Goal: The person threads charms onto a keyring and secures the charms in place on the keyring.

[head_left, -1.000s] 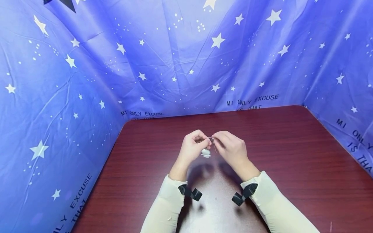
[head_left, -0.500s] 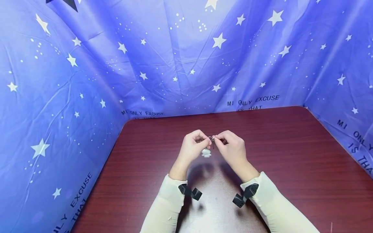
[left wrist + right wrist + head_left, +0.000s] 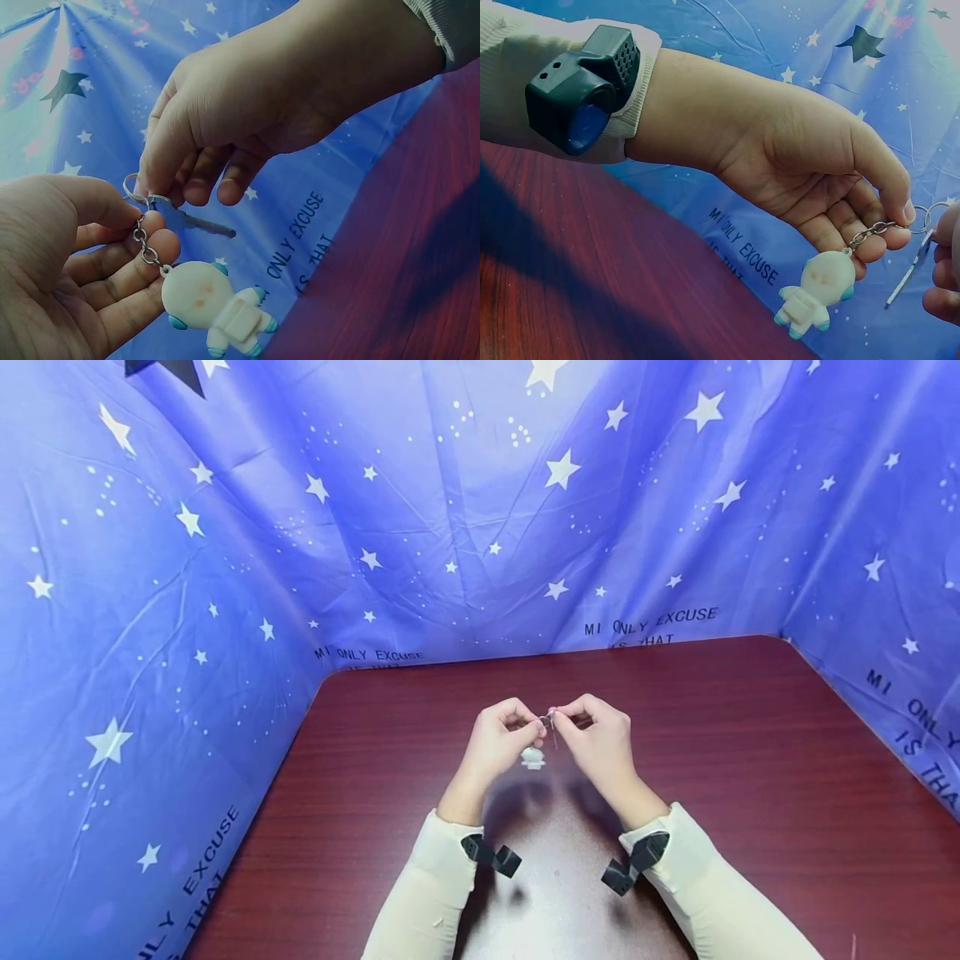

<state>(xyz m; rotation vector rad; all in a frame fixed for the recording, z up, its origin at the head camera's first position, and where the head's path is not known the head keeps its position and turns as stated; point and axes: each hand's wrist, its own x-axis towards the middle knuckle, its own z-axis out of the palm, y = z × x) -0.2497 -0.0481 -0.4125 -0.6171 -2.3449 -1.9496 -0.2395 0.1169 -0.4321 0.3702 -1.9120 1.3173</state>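
My left hand [image 3: 498,739] pinches the metal ring of a keychain between thumb and fingers. From its short chain [image 3: 142,244] dangles a white and light-blue astronaut figure [image 3: 202,304], below the left fingers. My right hand [image 3: 600,735] meets it from the other side, thumb and forefinger pinching at the head of a metal key [image 3: 206,225]. In the right wrist view, thin rings [image 3: 922,219] bridge the two hands and the key [image 3: 909,277] slants downward. The fingertips partly hide where key and ring meet.
Both hands are held above a dark red wooden table [image 3: 375,760]. A blue curtain with white stars [image 3: 450,510] encloses its back and sides. Black wrist cameras [image 3: 491,856] are strapped over the pale sleeves.
The right fingers have shifted their grip slightly at the key and ring, and the key has swung a little. The left hand and astronaut figure stay nearly in place.
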